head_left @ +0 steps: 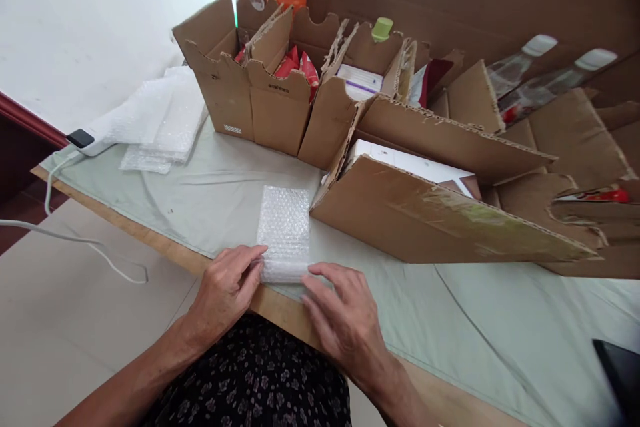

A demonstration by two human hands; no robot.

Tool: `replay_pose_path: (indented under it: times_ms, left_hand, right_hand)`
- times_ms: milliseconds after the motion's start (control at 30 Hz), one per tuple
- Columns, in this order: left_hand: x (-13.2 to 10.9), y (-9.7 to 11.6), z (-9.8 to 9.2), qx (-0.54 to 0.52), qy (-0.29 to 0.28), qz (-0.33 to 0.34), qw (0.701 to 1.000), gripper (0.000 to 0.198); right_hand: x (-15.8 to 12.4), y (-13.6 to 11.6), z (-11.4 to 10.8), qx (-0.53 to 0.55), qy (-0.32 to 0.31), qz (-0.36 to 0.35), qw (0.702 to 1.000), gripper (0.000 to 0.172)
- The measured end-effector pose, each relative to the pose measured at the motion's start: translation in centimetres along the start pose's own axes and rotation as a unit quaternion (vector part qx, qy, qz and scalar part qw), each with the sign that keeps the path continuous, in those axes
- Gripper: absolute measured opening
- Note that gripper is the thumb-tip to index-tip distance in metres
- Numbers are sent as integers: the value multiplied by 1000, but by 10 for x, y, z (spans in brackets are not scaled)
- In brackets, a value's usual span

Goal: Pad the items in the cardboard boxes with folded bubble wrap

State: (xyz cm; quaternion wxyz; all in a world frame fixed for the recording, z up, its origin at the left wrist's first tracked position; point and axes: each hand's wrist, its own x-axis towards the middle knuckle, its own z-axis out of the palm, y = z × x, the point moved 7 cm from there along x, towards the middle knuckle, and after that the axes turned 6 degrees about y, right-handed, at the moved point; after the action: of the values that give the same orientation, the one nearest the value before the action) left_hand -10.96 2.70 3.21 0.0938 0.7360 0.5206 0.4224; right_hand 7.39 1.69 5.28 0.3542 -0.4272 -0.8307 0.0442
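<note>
**Spotter:** Your bubble wrap sheet point(283, 223) lies flat on the green cloth point(215, 193), just in front of the left corner of the long cardboard box point(425, 220). Its near end is curled into a tight roll right at the table edge point(150, 239).

**Packer:** You have both hands on that roll. Your left hand point(225, 290) has its fingers bent, with thumb and fingertips pinching the roll's left end. Your right hand point(343, 320) is looser. Its fingers are a little spread and laid on top of the right end, pressing rather than gripping.

**Spotter:** Whether anything is wrapped inside, you can't tell from here. The film is cloudy and your fingers cover both ends.

**Packer:** Treat it as very light and soft. It has no stiffness of its own, so I'd expect the curl to spring open wherever you ease off. The film looks slick too, so a flat hand may slide on it.

**Spotter:** Hold it at the two ends of the roll, not by the loose flat part toward the long cardboard box, which would only flop and drag. Squeeze gently, since hard pressure could pop bubbles.

**Packer:** Left of the long cardboard box stands a row of small cardboard boxes point(260, 93). Farther left is a stack of bubble wrap point(160, 120) with a white charger point(83, 140) beside it, all well apart from your hands.
</note>
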Motion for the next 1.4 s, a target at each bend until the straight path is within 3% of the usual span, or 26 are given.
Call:
replay_pose_path:
  times_ms: [100, 233, 333, 433, 533, 633, 800, 933, 1033, 1167, 1267, 1333, 1400]
  left_hand:
    - [1, -3, 2, 46, 3, 12, 999, 20]
    - [-4, -2, -4, 50, -10, 35, 998, 25]
    - [-13, 9, -7, 8, -66, 78, 995, 35]
    - [-16, 13, -11, -32, -76, 64, 995, 38]
    - [-11, 6, -6, -31, -75, 11, 997, 35]
    - [-3, -2, 1, 26, -64, -1, 998, 30]
    - [-3, -5, -2, 67, -52, 5, 996, 32]
    - [-11, 8, -7, -14, -101, 41, 994, 39]
    - [-11, 8, -6, -41, -119, 24, 992, 33]
    - [1, -5, 2, 55, -96, -4, 994, 26]
    - [6, -11, 2, 125, -61, -14, 990, 31]
    - [3, -12, -5, 101, -35, -49, 993, 37]
    - [-5, -14, -15, 33, -11, -120, 992, 38]
  right_hand:
    - [-2, -3, 14, -19, -52, -44, 997, 22]
    - [3, 5, 24, -25, -57, -52, 997, 27]
    - [4, 6, 20, 38, -67, -25, 997, 27]
    - [1, 8, 15, 116, -98, 41, 988, 24]
    - [-1, 11, 5, 98, -57, 73, 991, 25]
    - [0, 8, -3, 13, 3, 30, 999, 24]
    - [4, 0, 19, -4, -94, -30, 995, 23]
    - [7, 7, 23, 76, -120, 26, 989, 25]
    - [4, 12, 20, 110, -127, 73, 983, 27]
    - [6, 5, 9, -12, -48, 37, 998, 26]
    - [10, -6, 24, -54, -96, -31, 993, 27]
    - [14, -5, 35, -60, -131, -43, 989, 27]
    - [20, 4, 37, -40, -123, -13, 991, 26]
